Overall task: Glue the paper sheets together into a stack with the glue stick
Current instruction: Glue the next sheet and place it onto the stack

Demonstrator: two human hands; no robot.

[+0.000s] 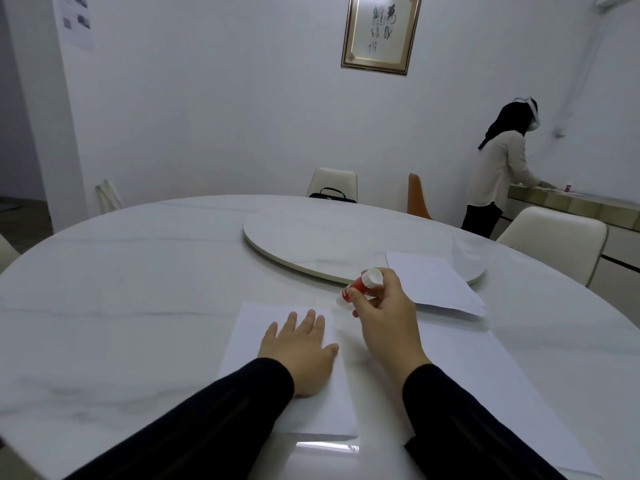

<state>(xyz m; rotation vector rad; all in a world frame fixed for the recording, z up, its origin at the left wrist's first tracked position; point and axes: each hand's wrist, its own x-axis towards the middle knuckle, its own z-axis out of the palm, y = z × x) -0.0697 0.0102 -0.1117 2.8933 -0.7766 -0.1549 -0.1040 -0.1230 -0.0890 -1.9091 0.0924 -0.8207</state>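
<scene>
Head view: glue stick (pixel 360 285) pinched in right hand (pixel 382 308), above paper sheet (pixel 277 341).

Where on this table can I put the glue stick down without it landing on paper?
Bare marble lies left of the sheet under the left hand, and on the turntable's left part. Sheets and the right hand holding the glue stick crowd the right.

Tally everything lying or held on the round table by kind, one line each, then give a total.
Paper sheets or piles: 3 (under the left hand at; by the turntable; under the right arm)
Glue stick: 1, in the right hand
Turntable: 1
Total: 5
</scene>
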